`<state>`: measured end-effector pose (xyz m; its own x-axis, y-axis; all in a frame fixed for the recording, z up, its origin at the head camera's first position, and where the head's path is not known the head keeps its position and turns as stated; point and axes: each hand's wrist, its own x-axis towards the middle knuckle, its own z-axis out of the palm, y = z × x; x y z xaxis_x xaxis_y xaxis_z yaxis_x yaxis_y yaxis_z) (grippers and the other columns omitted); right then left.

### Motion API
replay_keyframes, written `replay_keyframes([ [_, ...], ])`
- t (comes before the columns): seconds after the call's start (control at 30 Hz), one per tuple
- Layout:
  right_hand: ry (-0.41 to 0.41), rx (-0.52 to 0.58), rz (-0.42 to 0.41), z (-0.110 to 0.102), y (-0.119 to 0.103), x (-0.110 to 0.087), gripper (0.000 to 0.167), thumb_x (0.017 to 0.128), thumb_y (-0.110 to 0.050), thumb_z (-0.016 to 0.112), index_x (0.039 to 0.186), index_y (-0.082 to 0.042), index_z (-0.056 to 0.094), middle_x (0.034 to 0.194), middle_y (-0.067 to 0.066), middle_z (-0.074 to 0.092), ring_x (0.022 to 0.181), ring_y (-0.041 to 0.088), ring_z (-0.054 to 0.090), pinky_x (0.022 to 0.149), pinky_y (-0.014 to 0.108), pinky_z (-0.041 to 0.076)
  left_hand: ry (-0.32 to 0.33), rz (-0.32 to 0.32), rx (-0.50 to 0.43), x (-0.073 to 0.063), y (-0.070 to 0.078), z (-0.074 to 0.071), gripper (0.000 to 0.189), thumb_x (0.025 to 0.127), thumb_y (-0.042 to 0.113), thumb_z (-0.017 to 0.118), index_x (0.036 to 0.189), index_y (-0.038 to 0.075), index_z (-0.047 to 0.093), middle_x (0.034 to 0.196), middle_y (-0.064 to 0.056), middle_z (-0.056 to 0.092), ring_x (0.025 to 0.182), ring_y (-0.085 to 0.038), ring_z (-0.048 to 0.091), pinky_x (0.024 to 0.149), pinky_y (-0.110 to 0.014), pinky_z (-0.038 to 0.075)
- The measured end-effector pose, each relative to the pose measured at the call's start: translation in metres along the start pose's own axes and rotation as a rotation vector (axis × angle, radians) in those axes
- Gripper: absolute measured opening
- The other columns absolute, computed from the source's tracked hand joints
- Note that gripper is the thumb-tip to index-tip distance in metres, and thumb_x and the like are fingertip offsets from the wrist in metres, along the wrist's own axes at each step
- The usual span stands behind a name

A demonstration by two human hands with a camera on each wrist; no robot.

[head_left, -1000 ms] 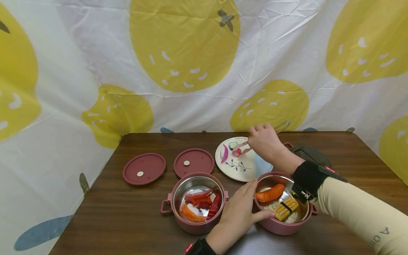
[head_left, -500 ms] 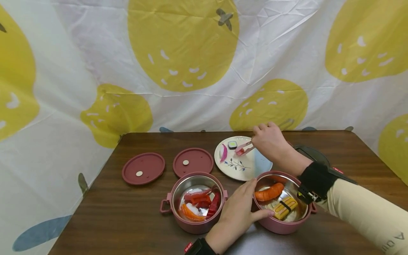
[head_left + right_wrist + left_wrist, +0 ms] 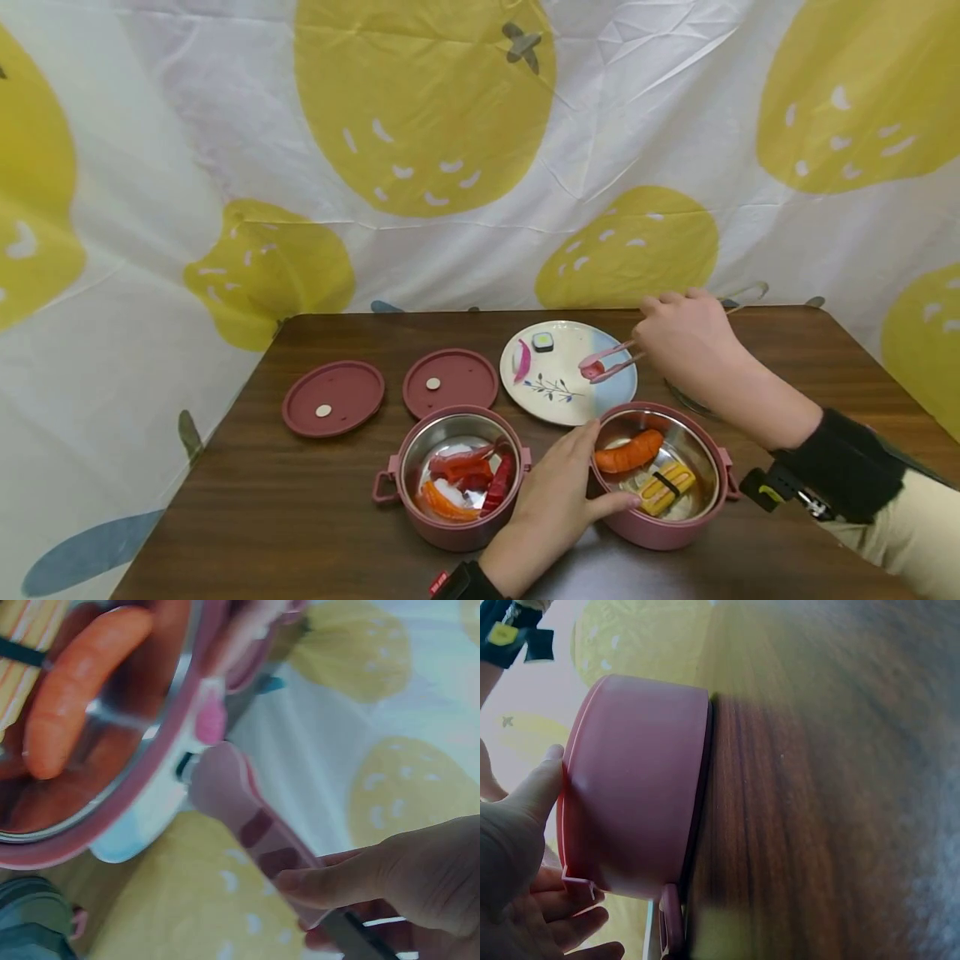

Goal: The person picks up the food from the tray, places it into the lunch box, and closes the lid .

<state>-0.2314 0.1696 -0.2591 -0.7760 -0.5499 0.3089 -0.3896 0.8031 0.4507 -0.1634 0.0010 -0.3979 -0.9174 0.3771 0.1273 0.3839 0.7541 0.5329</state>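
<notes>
My right hand grips pink tongs above the right side of the plate. A small reddish piece sits between their tips; its kind is unclear. The plate carries a sushi roll and a white piece with a magenta edge. My left hand rests against the right pink pot, its fingers fairly straight and its thumb touching the rim. Inside that pot lie an orange sausage and a yellow piece with a black band.
Left of my left hand stands another pink pot with several red and orange food pieces inside. Two round maroon lids lie farther back on the brown table. A lemon-patterned cloth hangs behind the table.
My right hand has moved right with the tongs, carrying the reddish piece away from the sushi roll toward the plate's right side. My left hand has stayed by the right pot.
</notes>
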Motion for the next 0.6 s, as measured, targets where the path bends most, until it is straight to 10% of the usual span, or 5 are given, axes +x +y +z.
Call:
replay_keyframes([
  [0.27, -0.082, 0.024, 0.022, -0.03, 0.009, -0.03, 0.029, 0.075, -0.004, 0.079, 0.057, -0.021, 0.063, 0.065, -0.001, 0.057, 0.059, 0.021, 0.057, 0.05, 0.037, 0.043, 0.012, 0.006, -0.001, -0.002, -0.002, -0.001, 0.092, 0.082, 0.061, 0.07, 0.153, 0.014, 0.037, 0.155, -0.003, 0.047, 0.14, -0.02, 0.048, 0.113, -0.039, 0.045],
  [0.6, -0.173, 0.046, -0.069, -0.018, -0.008, -0.05, 0.034, 0.066, -0.009, 0.086, 0.054, -0.024, 0.058, 0.057, -0.007, 0.054, 0.049, 0.014, 0.051, 0.046, 0.036, 0.042, 0.022, 0.005, -0.019, -0.003, -0.005, -0.003, 0.089, 0.083, 0.06, 0.07, 0.152, 0.014, 0.039, 0.154, -0.003, 0.047, 0.139, -0.022, 0.049, 0.11, -0.043, 0.047],
])
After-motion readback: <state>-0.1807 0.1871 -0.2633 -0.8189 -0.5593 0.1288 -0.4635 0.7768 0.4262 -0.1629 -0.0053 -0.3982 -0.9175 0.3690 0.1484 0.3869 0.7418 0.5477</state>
